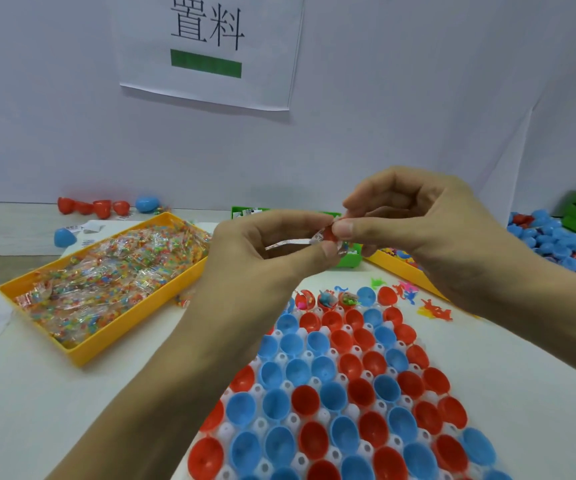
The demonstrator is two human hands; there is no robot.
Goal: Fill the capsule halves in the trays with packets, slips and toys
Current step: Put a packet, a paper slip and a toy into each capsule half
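Above the capsule tray (pixel 317 424), left hand (pixel 262 247) and right hand (pixel 414 220) pinch a small red toy (pixel 328 233) and paper slip (pixel 286 242) between thumbs and fingertips; candy-packet bin (pixel 89 348) at nine o'clock.

1. Your left hand (pixel 262 244) and right hand (pixel 414 220) are bare, with no gloves, rings or watch showing.
2. Your forearms are uncovered right to the frame edge; no sleeves show.
3. Your fingernails are short and unpainted.

My view is evenly bright with soft shadows; wide-angle bending warps the frame edges, and fine detail is slightly soft.
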